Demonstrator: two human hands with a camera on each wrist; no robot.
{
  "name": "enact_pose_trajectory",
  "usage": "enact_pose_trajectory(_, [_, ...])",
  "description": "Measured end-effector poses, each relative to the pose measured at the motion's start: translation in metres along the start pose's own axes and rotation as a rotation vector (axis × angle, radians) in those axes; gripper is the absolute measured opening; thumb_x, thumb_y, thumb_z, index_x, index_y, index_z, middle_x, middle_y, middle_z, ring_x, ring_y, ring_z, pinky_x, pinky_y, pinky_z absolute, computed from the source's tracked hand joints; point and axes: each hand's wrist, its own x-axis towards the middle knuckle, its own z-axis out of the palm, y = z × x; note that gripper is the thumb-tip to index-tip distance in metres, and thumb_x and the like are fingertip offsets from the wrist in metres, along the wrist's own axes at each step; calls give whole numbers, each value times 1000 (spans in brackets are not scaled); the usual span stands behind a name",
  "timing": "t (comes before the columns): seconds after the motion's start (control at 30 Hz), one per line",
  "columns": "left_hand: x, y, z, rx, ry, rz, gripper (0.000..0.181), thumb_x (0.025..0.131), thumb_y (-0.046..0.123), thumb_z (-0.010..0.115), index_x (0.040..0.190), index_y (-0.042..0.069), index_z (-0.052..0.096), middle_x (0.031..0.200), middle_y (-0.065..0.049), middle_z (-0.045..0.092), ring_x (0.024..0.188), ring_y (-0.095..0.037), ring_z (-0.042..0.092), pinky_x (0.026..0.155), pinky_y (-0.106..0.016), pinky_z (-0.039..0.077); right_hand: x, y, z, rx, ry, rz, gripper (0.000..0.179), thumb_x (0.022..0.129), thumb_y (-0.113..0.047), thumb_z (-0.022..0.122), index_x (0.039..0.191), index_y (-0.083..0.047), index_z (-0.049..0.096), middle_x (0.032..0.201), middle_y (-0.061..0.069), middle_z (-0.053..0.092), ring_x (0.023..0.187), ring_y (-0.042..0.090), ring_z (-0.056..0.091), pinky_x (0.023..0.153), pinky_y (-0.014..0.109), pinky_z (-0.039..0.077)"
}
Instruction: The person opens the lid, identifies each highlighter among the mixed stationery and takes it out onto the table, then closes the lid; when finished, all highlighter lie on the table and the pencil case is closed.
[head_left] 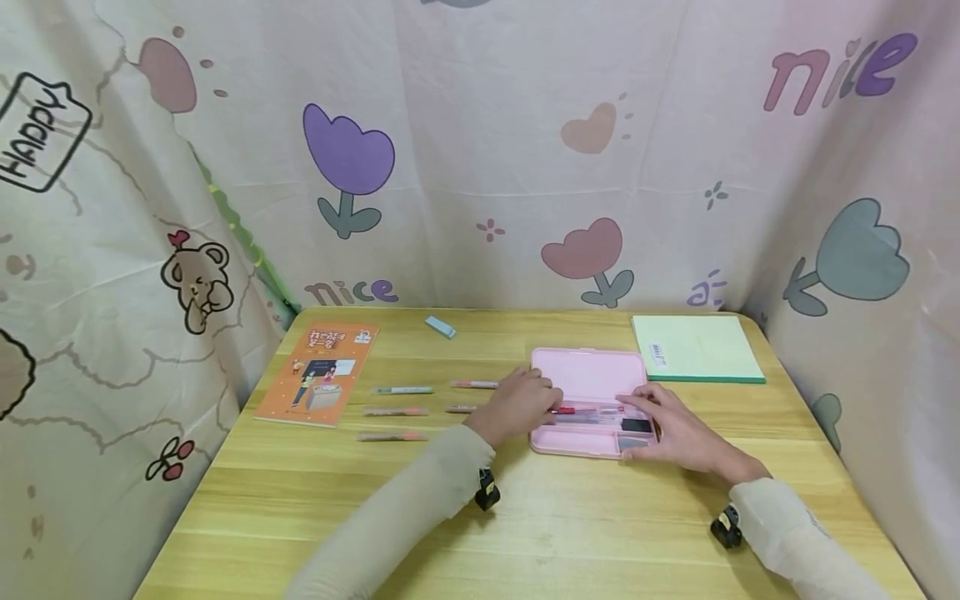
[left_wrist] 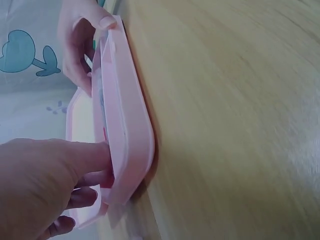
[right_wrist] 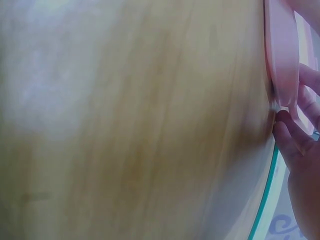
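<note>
A pink pencil case (head_left: 588, 375) lies unfolded on the table, its lid laid back. Several pens and a black block (head_left: 636, 425) are inside its tray. My left hand (head_left: 522, 402) reaches into the tray's left end, thumb and fingers pinching a red pen (head_left: 566, 410); the fingertips are partly hidden behind the case wall in the left wrist view. At the other end, my right hand (head_left: 678, 433) grips the case, its thumb at the near edge and its fingers over the far side. The right wrist view shows its fingers (right_wrist: 287, 132) against the case's end.
Left of the case lie several pens, among them a green-grey one (head_left: 403, 390). An orange booklet (head_left: 318, 375) is at the far left, a light-blue eraser (head_left: 440, 327) at the back. A pale green notebook (head_left: 701, 346) lies behind my right hand. A printed curtain (head_left: 465, 167) surrounds the table.
</note>
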Motion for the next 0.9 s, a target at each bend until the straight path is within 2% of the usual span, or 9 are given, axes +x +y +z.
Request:
enact_pose_trajectory(0.07, [3, 5, -2, 76, -26, 10, 18, 106, 44, 72, 115, 29, 74, 116, 11, 77, 112, -14, 64, 104, -34, 50, -1, 0, 0, 5, -6, 9, 96, 79, -68, 90, 158, -24, 57, 149, 6, 48, 136, 31, 44, 113, 67, 46])
enact_pose_trajectory(0.17, [4, 10, -4, 169, -31, 26, 23, 108, 47, 68, 123, 31, 74, 121, 11, 77, 114, -14, 63, 101, -32, 48, -1, 0, 0, 11, -11, 17, 97, 78, -69, 90, 158, -24, 57, 149, 5, 47, 136, 30, 44, 114, 66, 46])
enact_pose_trajectory(0.3, [4, 11, -2, 272, 35, 53, 28, 108, 49, 66, 129, 32, 74, 118, 14, 78, 106, -12, 62, 91, -27, 45, 0, 0, 1, 7, -8, 9, 98, 78, -70, 90, 158, -23, 58, 150, 5, 47, 137, 29, 44, 114, 65, 46])
enact_pose_trajectory(0.4, [1, 8, 0, 282, 97, 64, 23, 110, 41, 66, 128, 31, 76, 117, 15, 78, 104, -12, 61, 87, -26, 44, 1, 0, 0, 2, -4, -1, 97, 79, -69, 90, 158, -23, 58, 150, 6, 48, 137, 31, 44, 113, 66, 46])
enact_pose_trajectory(0.47, [-3, 4, 0, 230, 135, 57, 20, 111, 35, 66, 126, 30, 77, 119, 14, 78, 106, -13, 62, 89, -27, 46, 1, -1, 1, 4, -1, -4, 96, 79, -69, 90, 158, -24, 58, 149, 5, 48, 136, 31, 45, 113, 65, 46])
enact_pose_trajectory(0.63, [-24, -18, -6, -34, 227, -11, 17, 111, 29, 67, 120, 26, 80, 119, 9, 79, 113, -16, 64, 99, -32, 53, 1, -3, 1, 10, 2, -10, 95, 80, -67, 90, 158, -24, 58, 148, 5, 49, 135, 30, 45, 112, 65, 47])
enact_pose_trajectory(0.77, [-55, -44, -12, -188, 301, -64, 15, 108, 27, 71, 118, 24, 82, 120, 8, 81, 108, -16, 66, 93, -35, 55, 1, -4, 0, 15, 3, -2, 94, 81, -66, 90, 158, -23, 58, 149, 7, 48, 135, 31, 45, 112, 67, 46])
enact_pose_trajectory(0.9, [-91, -70, -11, -231, 323, -129, 15, 105, 27, 75, 117, 22, 83, 117, 7, 82, 102, -15, 64, 91, -36, 54, 1, -3, -1, 18, 1, 6, 94, 81, -65, 90, 158, -22, 58, 150, 8, 48, 135, 32, 45, 111, 68, 46])
